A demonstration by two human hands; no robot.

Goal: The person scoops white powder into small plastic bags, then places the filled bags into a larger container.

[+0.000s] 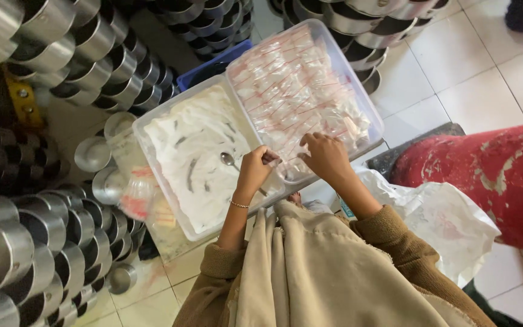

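Two clear plastic tubs sit side by side on the floor before me. The left tub point(142, 130) holds white powder with a metal spoon point(229, 159) lying on it. The right tub point(375, 118) is full of small clear bags with red strips. My left hand point(255, 169) is closed on a small clear bag at the edge between the tubs, close to the spoon. My right hand point(326, 156) rests on the bags in the right tub, fingers curled into them; whether it holds one I cannot tell.
Stacks of shiny metal pots point(25, 242) line the left side and the top. A blue crate point(210, 66) stands behind the tubs. A red, white-stained cylinder point(485, 175) lies at the right beside a crumpled white plastic bag point(449, 224). White floor tiles show top right.
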